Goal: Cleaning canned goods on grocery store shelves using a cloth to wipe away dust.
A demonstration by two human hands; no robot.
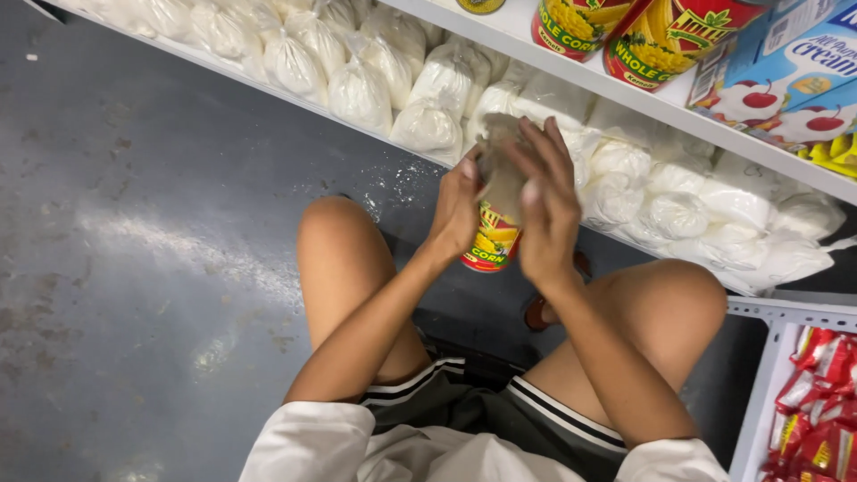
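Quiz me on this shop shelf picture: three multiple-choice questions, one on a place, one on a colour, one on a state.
1. Where do the white powder bags lie?
A on the lower shelf
B on the floor
C in a basket

2. What colour is most of the corn can label?
A blue
B red
C black

3. How is the can held?
A in both hands, a grey cloth over its top
B lying on a knee
C standing on the floor

Answers: 1 A, bags line the shelf; 2 B, red with yellow corn; 3 A, left hand and right hand clasp it.
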